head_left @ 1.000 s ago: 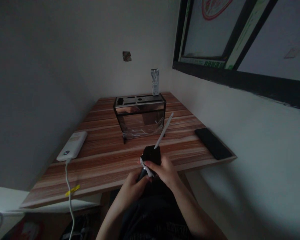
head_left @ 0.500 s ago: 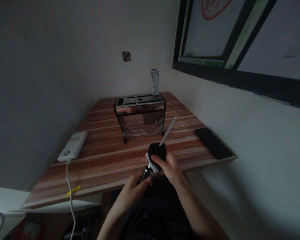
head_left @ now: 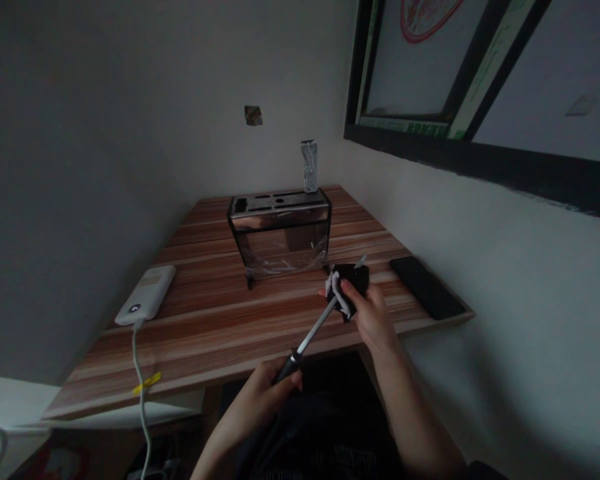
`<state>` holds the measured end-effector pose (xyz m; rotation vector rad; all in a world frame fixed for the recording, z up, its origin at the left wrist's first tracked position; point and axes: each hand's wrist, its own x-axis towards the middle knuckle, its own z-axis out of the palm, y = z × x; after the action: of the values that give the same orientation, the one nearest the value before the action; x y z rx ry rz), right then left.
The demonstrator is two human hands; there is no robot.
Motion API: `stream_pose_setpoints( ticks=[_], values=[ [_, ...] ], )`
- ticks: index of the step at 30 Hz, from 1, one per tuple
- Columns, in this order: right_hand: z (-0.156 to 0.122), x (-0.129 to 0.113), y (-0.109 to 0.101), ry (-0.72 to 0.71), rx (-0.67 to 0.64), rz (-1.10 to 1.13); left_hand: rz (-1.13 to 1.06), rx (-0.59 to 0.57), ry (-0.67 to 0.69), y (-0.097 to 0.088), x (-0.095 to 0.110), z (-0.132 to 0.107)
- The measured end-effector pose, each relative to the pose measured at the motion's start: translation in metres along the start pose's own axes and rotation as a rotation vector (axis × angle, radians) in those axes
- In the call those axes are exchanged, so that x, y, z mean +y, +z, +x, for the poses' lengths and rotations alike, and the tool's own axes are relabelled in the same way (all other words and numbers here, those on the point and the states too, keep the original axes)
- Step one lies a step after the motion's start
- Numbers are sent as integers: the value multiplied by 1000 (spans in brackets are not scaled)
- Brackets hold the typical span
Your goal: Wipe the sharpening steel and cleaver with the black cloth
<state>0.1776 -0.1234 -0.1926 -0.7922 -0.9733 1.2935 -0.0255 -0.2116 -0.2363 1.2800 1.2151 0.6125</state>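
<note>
My left hand (head_left: 275, 381) grips the dark handle of a thin metal rod (head_left: 316, 329), which slants up to the right over the table's front edge. Near the rod's far end, my right hand (head_left: 370, 313) is closed on a black and white cloth (head_left: 347, 287) wrapped round the rod. Only the rod's tip pokes out past the cloth. Behind the hands stands a metal and clear-sided slotted holder (head_left: 280, 230) on the wooden table (head_left: 210, 320).
A white power bank (head_left: 145, 303) lies at the table's left, its white cable (head_left: 141, 393) hanging off the front edge. A black phone (head_left: 426, 287) lies at the right edge. A small silvery pack (head_left: 309, 165) stands at the back by the wall.
My right hand slid the cloth along the rod away from the handle, up and to the right. More bare rod now shows between my hands; the left hand barely moved.
</note>
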Motion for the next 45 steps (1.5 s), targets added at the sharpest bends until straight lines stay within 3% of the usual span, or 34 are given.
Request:
stream_pose_setpoints(
  ticks=[8, 15, 24, 31, 35, 45],
  values=[
    [9, -10, -12, -100, 118, 51, 15, -60, 24, -5, -10, -2],
    [8, -5, -5, -135, 185, 94, 35, -15, 8, -2, 1, -5],
    [-9, 18, 18, -8, -18, 51, 50, 51, 47, 3, 10, 9],
    [-31, 31, 37, 182, -237, -71, -84, 132, 161, 4, 11, 22],
    [-35, 31, 41, 198, -242, -104, -94, 172, 191, 5, 8, 24],
    [-37, 33, 39, 211, -203, -49, -57, 144, 199, 3, 4, 21]
  ],
)
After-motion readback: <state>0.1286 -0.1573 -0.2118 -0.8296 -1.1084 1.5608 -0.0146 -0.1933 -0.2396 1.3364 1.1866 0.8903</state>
